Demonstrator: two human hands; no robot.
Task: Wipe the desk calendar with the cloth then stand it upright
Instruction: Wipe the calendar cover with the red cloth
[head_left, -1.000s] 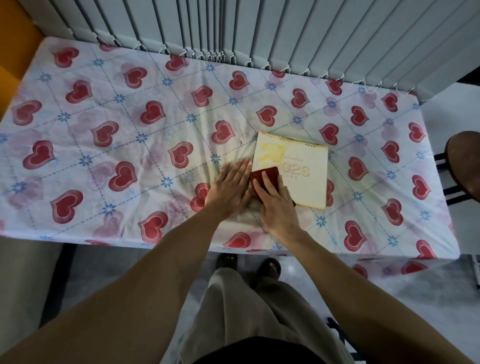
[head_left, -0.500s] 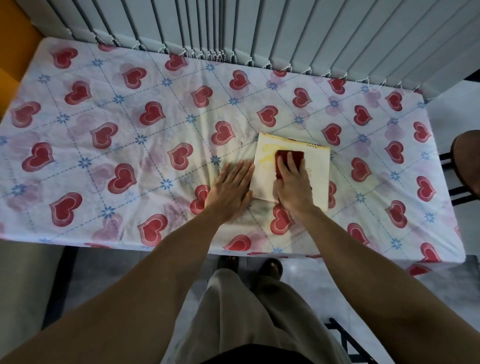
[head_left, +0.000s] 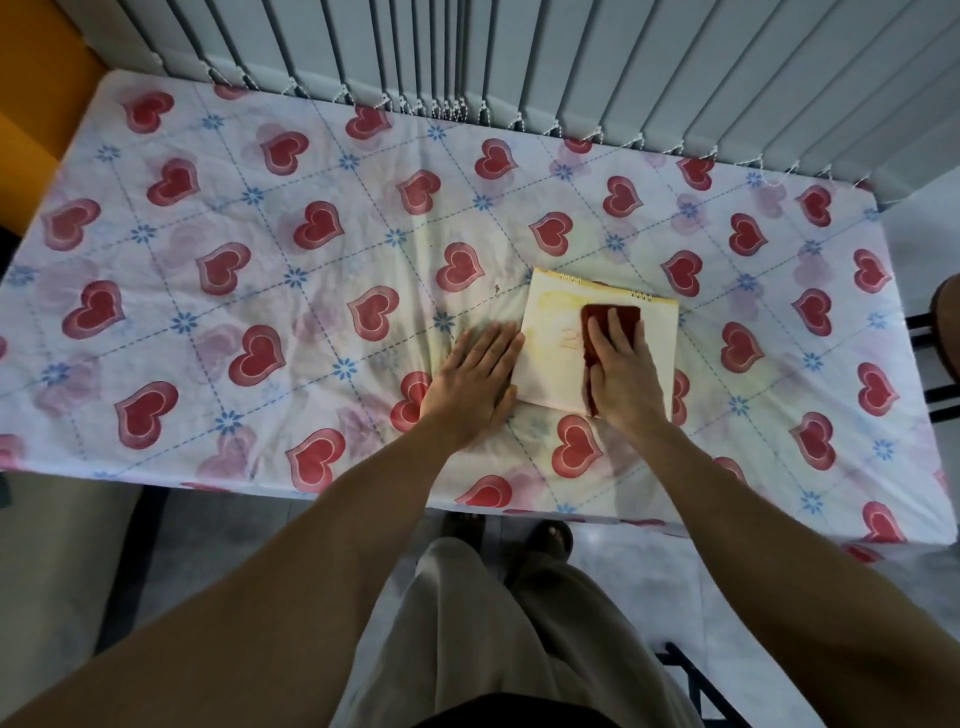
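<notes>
The desk calendar lies flat on the heart-print tablecloth, spiral-bound edge toward the vertical blinds, long axis running left-right. The right hand presses the dark red cloth onto it with fingers flat and close together, while the left hand rests palm-down, fingers slightly spread, against the calendar's left edge.

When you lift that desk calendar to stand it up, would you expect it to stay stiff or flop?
The desk calendar lies flat with straight edges, so probably stiff. Its spiral binding suggests pages may swing open. It looks thin, likely light.
</notes>
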